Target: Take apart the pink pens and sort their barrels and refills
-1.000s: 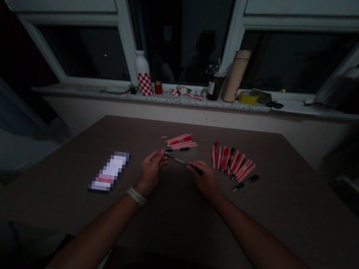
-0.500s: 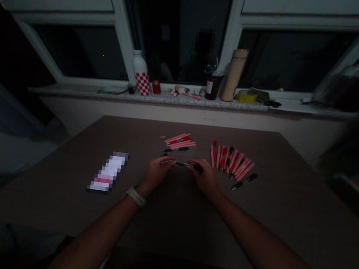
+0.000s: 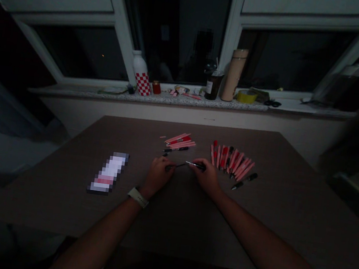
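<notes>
Over the middle of the table, my left hand (image 3: 160, 174) is closed with its fingertips pinching a thin dark stick (image 3: 180, 165), perhaps a pen refill; the fingers cover its near end. My right hand (image 3: 206, 175) grips a black pen body (image 3: 197, 165) with a pale, shiny front part pointing left. The stick's tip and the pen's front are very close, and I cannot tell whether they touch. A small dark piece (image 3: 165, 155) lies just beyond my left fingers. Behind my hands is a pile of pink, red and black pens (image 3: 181, 142). Beside my right hand, more pens (image 3: 230, 161) fan out.
A phone (image 3: 108, 173) with a lit screen lies on the left of the table (image 3: 75, 147). One black pen (image 3: 244, 181) lies apart at the right. On the windowsill stand a checkered bottle (image 3: 142, 74), a drink cup (image 3: 212, 86), a tall tumbler (image 3: 234, 75) and yellow tape (image 3: 246, 96).
My left fingers have shifted slightly and tilted the thin stick. More of the pen's pale front shows in my right hand. The pens on the table have stayed put.
</notes>
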`<state>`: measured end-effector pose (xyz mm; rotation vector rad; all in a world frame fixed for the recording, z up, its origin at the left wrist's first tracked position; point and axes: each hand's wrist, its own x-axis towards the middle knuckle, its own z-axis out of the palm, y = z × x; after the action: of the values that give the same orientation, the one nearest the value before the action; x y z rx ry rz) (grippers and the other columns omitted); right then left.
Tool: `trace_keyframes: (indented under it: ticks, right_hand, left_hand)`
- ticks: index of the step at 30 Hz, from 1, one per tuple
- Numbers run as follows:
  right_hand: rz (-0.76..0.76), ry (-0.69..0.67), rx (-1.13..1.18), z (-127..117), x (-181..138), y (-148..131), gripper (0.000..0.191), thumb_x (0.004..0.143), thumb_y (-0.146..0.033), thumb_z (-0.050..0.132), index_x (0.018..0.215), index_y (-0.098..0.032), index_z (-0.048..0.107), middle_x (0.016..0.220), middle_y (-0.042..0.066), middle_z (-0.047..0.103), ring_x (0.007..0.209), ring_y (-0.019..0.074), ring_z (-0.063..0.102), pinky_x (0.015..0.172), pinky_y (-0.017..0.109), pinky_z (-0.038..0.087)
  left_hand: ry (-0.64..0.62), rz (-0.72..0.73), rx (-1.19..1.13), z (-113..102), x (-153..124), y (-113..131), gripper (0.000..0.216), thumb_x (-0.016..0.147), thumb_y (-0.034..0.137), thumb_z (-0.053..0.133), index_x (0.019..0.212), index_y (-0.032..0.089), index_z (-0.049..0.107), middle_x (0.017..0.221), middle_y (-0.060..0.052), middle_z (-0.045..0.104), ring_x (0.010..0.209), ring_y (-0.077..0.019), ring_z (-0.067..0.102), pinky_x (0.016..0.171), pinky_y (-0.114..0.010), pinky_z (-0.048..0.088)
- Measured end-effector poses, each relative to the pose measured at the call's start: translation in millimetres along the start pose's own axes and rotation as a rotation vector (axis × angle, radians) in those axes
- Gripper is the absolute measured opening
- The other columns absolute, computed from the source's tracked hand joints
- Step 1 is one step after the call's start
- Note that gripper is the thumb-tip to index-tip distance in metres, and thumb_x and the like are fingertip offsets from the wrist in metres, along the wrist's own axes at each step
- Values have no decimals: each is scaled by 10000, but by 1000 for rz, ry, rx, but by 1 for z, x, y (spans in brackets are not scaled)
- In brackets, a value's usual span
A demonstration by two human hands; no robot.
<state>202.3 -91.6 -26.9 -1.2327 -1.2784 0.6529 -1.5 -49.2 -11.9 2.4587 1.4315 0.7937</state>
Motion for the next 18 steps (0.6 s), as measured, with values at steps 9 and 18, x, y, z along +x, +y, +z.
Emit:
trace_keyframes:
  ticks: [9, 18]
  right_hand:
    - [-36, -131, 39, 2, -2, 5, 203, 795, -373, 688, 905, -203, 670, 913, 58, 720, 876, 211, 676, 797, 355, 550]
    - [50, -95, 321, 8, -2, 8, 442, 706, -390, 775, 1048, -236, 540, 943, 42, 695, 853, 191, 696, 770, 328, 572]
  left_hand:
    - [15, 154, -19, -5, -6, 23, 272, 895, 366, 644, 1134, 240, 672, 1056, -63, 683, 1029, -243, 549, 850, -371, 383]
    - [-49, 204, -18, -2, -7, 21, 247, 946, 378, 569, 1099, 241, 706, 1019, -59, 733, 966, -241, 565, 848, -391, 364]
